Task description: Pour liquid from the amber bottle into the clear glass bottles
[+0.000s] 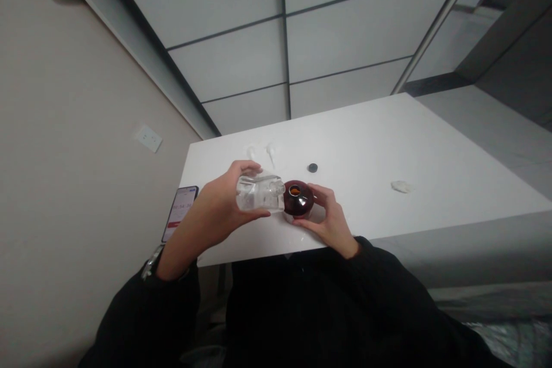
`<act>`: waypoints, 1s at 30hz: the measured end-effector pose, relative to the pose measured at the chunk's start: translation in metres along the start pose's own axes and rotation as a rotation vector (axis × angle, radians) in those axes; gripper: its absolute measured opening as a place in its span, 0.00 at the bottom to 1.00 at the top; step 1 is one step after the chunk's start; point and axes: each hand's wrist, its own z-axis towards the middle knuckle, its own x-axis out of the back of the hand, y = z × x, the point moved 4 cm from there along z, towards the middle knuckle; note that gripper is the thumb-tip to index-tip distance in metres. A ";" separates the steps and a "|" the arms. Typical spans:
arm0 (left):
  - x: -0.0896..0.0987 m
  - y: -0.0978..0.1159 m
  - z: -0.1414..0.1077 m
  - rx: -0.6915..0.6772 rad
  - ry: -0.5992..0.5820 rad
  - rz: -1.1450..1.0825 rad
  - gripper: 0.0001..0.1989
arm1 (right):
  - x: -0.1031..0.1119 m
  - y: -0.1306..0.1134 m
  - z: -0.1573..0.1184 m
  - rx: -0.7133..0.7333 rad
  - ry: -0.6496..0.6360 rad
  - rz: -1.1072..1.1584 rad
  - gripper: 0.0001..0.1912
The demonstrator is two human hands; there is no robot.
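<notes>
My left hand (215,207) grips a clear glass bottle (259,193), tipped on its side with its mouth at the opening of a dark brown bottle (298,198). The brown bottle stands on the white table (388,144) near its front edge, and an orange spot shows inside its open neck. My right hand (330,218) wraps around the brown bottle's right side and holds it steady. Both sleeves are black, and a watch sits on my left wrist.
A phone (180,213) with a lit screen lies at the table's left edge. A small dark cap (313,168) rests behind the bottles. White crumpled bits (401,186) lie to the right, and two pale smears (261,152) at the back left. A wall runs along the left.
</notes>
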 end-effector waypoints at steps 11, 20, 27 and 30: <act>0.007 0.011 0.007 -0.046 -0.039 0.128 0.34 | 0.000 0.000 0.000 -0.008 -0.001 -0.010 0.44; 0.011 0.018 0.013 -0.080 -0.061 0.212 0.34 | 0.000 -0.002 0.000 0.015 0.001 0.002 0.43; 0.012 0.023 0.014 -0.120 -0.064 0.279 0.36 | 0.001 -0.004 -0.001 0.049 0.017 -0.018 0.43; 0.011 0.023 0.015 -0.128 -0.061 0.311 0.36 | 0.001 -0.004 -0.001 0.031 0.015 -0.012 0.43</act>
